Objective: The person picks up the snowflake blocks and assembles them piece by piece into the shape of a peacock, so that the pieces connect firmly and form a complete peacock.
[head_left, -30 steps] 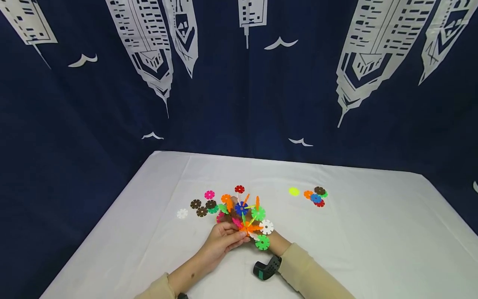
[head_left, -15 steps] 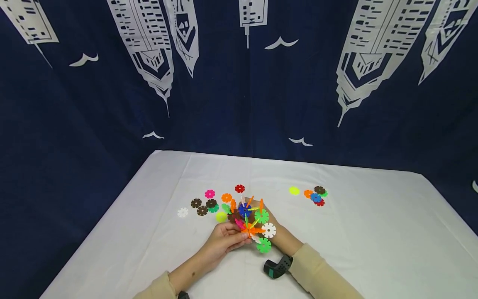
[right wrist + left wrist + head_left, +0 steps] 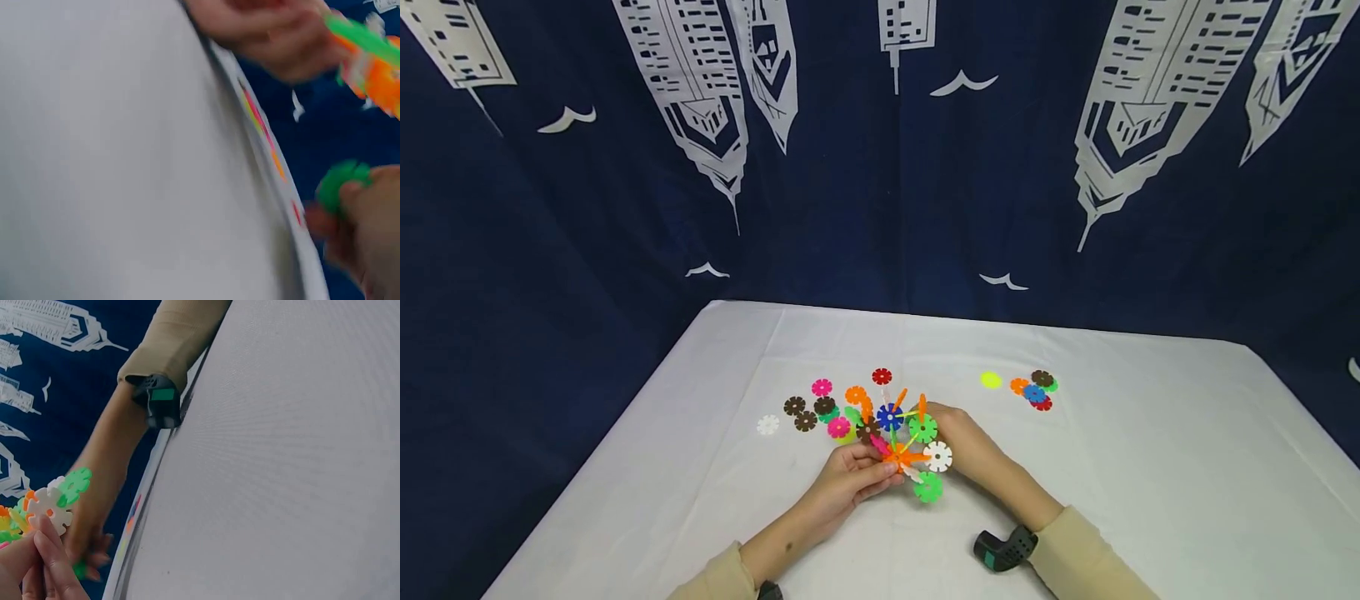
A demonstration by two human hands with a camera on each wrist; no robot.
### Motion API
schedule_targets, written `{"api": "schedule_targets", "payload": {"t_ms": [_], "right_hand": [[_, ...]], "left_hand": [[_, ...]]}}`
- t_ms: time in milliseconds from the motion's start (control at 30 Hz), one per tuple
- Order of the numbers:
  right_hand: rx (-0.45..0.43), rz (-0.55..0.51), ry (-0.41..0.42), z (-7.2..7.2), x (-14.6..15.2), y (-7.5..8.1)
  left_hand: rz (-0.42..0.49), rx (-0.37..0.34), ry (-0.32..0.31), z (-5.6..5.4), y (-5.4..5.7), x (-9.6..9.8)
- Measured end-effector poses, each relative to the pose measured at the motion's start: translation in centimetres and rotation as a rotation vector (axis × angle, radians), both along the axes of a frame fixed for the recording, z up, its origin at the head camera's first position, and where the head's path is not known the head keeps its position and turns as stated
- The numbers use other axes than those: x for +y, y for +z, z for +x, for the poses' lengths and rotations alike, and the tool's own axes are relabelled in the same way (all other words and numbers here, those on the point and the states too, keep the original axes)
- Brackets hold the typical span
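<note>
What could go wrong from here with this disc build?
The left hand pinches the disc build over a small area; whatever juts beyond that grip might twist or pop loose.

The right hand, holding a green disc, is partly hidden behind the build in the head view; it could knock the build.

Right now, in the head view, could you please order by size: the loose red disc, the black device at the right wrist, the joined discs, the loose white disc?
1. Joined discs
2. Black device
3. Loose white disc and loose red disc: they look too alike to rank.
</note>
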State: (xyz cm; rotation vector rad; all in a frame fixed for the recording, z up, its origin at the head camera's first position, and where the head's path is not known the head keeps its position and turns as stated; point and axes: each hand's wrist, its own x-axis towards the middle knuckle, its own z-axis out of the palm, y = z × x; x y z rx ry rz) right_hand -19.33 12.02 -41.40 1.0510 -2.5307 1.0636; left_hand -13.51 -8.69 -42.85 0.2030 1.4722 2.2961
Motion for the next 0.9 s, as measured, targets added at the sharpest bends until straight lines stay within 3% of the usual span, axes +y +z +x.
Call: {"api": "schedule_targets", "payload": {"t_ms": [167,233,333,467,667,900], "right_hand": [[-0.187,-0.472,0.065,0.8,2.4,1.7],[-0.222,-0.578,0.121,1.4,2.8,2.3],[-0.203,-0.56,0.148,2.5,2.7,3.4],[-0.139,-0.475,0.122,3.6,2.1,4.5],[-0.06,-0.459,0.059,4.1,1.8,4.8],[0.016,-0.487,0.067,4.3,1.4,4.7]], "left_hand": [[-0.006,-0.002,0.005,-0.1,0.0,0.0],[-0.007,-0.011,0.009,-0.1,-0.1,-0.1],[0.002,-0.03,0.007,-0.2,-0.1,-0.1],[0.023,-0.054,-0.003,-0.2,-0.1,0.0],[0.022,-0.087,-0.001,-0.2,0.1,0.2],[0.026,-0.09,-0.018,0.0,0.2,0.0]]}}
